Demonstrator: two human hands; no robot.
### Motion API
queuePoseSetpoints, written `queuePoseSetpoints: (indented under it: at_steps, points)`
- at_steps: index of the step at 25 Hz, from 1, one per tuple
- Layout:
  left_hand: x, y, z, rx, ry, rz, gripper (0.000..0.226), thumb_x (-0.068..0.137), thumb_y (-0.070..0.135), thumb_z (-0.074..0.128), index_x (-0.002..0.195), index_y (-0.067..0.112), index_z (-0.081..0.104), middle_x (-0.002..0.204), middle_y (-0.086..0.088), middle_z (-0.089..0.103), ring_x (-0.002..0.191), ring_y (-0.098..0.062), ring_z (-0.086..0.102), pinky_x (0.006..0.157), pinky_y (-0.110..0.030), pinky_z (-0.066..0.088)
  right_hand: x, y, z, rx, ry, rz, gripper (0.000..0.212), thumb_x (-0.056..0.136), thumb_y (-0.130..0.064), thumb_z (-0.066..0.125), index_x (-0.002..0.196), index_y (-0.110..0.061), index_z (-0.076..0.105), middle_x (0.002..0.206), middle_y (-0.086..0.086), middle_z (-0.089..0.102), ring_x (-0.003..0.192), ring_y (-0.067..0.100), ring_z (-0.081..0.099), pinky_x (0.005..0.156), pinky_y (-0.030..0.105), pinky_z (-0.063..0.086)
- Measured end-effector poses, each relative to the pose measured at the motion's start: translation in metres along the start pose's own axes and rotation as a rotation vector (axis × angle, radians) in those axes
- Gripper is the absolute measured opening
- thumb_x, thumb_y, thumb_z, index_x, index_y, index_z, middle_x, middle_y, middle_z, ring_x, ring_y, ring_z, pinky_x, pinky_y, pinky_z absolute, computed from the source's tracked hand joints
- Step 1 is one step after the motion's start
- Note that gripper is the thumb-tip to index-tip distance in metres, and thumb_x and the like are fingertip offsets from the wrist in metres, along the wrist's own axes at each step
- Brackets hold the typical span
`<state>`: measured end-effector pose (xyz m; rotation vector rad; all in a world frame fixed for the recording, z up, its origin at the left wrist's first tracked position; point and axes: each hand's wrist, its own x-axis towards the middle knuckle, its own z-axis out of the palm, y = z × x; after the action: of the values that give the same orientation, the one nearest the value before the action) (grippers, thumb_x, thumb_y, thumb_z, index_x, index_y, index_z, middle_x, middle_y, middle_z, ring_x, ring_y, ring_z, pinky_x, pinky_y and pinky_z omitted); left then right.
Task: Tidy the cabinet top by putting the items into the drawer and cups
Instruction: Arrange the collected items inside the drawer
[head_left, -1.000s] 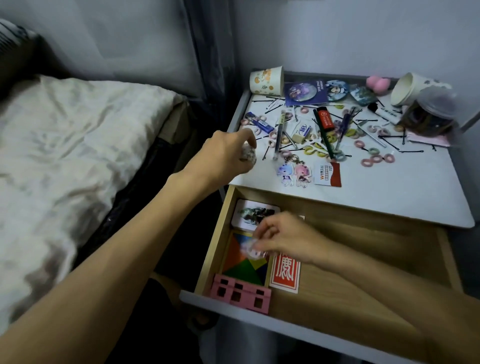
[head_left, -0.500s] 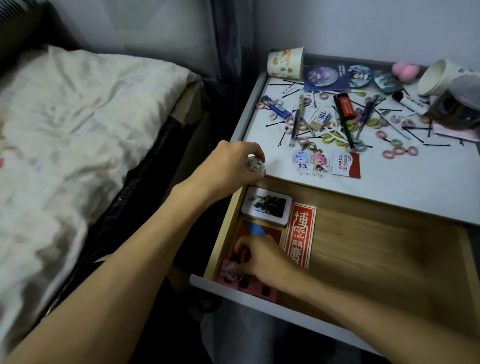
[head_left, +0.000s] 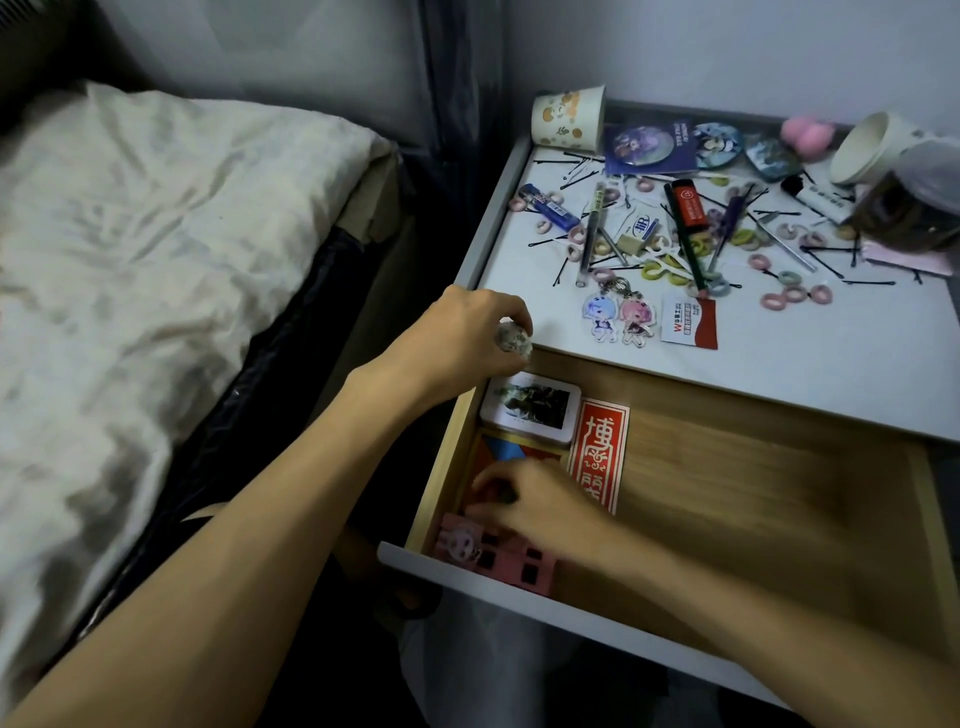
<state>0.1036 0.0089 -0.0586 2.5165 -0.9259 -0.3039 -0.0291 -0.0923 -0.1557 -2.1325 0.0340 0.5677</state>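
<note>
Head view. Writing first: a red slip (head_left: 597, 452) on the drawer (head_left: 753, 499) floor carries a column of large pale Chinese characters, which I cannot read with certainty. A white-and-red card (head_left: 688, 327), just behind the drawer on the cabinet top (head_left: 831, 374), shows a red "W". Its small print is too fine to read. A marker (head_left: 688, 205) farther behind the drawer bears a round white logo on its red end.

The drawer is wooden with a pale grey front and stands pulled out toward the camera. The slip's long axis runs from the drawer's back to its front, beside a white rounded tin (head_left: 530, 408) in the drawer's back left corner.

Left hand (head_left: 467, 338): above the drawer's back left corner. Thumb and fingertips pinch a small round patterned trinket (head_left: 514, 340).

Right hand (head_left: 530, 499): inside the drawer's left front part, over a coloured board (head_left: 514, 449). It is motion-blurred, with fingers curled downward. Whether they hold anything cannot be told.

A pink block (head_left: 519, 569) with square holes lies along the drawer's front, with a pale charm (head_left: 462, 540) on its left end.

A paper cup (head_left: 569, 117) with orange prints stands upright far behind the drawer's left side. Black hairpins (head_left: 571, 179) and soft hair rings (head_left: 789, 296) lie scattered behind the drawer.
</note>
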Motion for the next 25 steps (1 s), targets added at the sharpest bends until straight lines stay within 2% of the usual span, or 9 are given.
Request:
queuePoseSetpoints:
  at_steps: [2,5,9,12,15,17,19,22,25]
  points:
    - [-0.004,-0.001,0.003,0.019,-0.016,0.025,0.029,0.083,0.028,0.074,0.111,0.022,0.066,0.098,-0.002,0.068,0.087,-0.014,0.065,0.075,-0.031,0.057,-0.004,0.001,-0.028,0.159,0.11,0.046,0.02,0.095,-0.021,0.058,0.115,-0.015,0.063,0.099,0.003,0.069,0.06,0.003,0.063,0.055,0.016,0.05]
    - [-0.011,0.003,0.016,0.069,-0.059,0.095,0.038,0.084,0.032,0.071,0.118,0.021,0.057,0.101,-0.005,0.068,0.089,-0.019,0.066,0.073,-0.035,0.058,-0.013,0.001,-0.07,0.548,0.314,0.096,0.023,0.102,-0.021,0.045,0.107,-0.007,0.062,0.089,0.013,0.067,0.062,0.014,0.063,0.057,0.023,0.051]
    - [-0.019,0.021,0.038,0.129,-0.08,0.246,0.056,0.08,0.033,0.074,0.125,0.017,0.044,0.108,-0.009,0.066,0.098,-0.028,0.063,0.072,-0.035,0.05,-0.015,-0.004,-0.078,0.694,0.279,0.077,0.018,0.097,-0.027,0.056,0.101,-0.014,0.067,0.093,0.012,0.073,0.079,0.022,0.07,0.072,0.034,0.055]
    - [-0.024,0.026,0.037,0.115,-0.108,0.311,0.061,0.079,0.03,0.076,0.126,0.016,0.041,0.112,-0.012,0.065,0.1,-0.03,0.064,0.077,-0.042,0.055,-0.013,-0.007,-0.073,0.754,0.272,0.104,0.021,0.089,-0.022,0.067,0.104,-0.008,0.068,0.094,0.013,0.074,0.087,0.022,0.071,0.079,0.037,0.056]
    - [-0.028,0.026,0.036,0.205,-0.166,0.325,0.059,0.083,0.037,0.072,0.129,0.017,0.042,0.114,-0.009,0.065,0.1,-0.028,0.064,0.076,-0.037,0.053,-0.017,-0.004,-0.075,0.671,0.248,0.151,0.019,0.086,-0.017,0.07,0.102,-0.008,0.068,0.088,0.008,0.075,0.081,0.016,0.069,0.071,0.029,0.053]
    - [-0.027,0.017,0.034,0.332,-0.22,0.185,0.056,0.083,0.049,0.067,0.127,0.022,0.045,0.116,-0.003,0.064,0.1,-0.024,0.063,0.07,-0.031,0.046,-0.02,0.004,-0.074,0.52,0.208,0.159,0.021,0.083,-0.017,0.074,0.102,-0.011,0.067,0.088,0.003,0.075,0.079,0.012,0.068,0.07,0.024,0.05]
    - [-0.025,0.006,0.03,0.429,-0.193,-0.034,0.046,0.087,0.049,0.063,0.12,0.021,0.048,0.113,-0.004,0.063,0.095,-0.025,0.062,0.069,-0.033,0.046,-0.023,0.011,-0.065,0.35,0.109,0.15,0.029,0.079,-0.016,0.077,0.105,-0.013,0.063,0.095,0.003,0.072,0.084,0.012,0.068,0.074,0.024,0.052]
    - [-0.021,-0.002,0.027,0.276,-0.143,-0.291,0.026,0.093,0.035,0.055,0.11,0.015,0.052,0.102,-0.008,0.06,0.092,-0.031,0.061,0.071,-0.036,0.047,-0.027,0.019,-0.037,0.05,-0.088,0.079,0.036,0.077,-0.019,0.08,0.108,-0.019,0.062,0.1,-0.004,0.067,0.088,0.007,0.065,0.074,0.02,0.053]
    - [-0.016,-0.001,0.03,0.142,-0.214,-0.38,0.023,0.091,0.03,0.056,0.103,0.011,0.059,0.089,-0.006,0.056,0.089,-0.03,0.061,0.07,-0.034,0.047,-0.025,0.018,-0.016,-0.139,-0.148,0.01,0.037,0.077,-0.03,0.079,0.109,-0.02,0.063,0.104,-0.005,0.066,0.091,0.006,0.064,0.08,0.026,0.056]
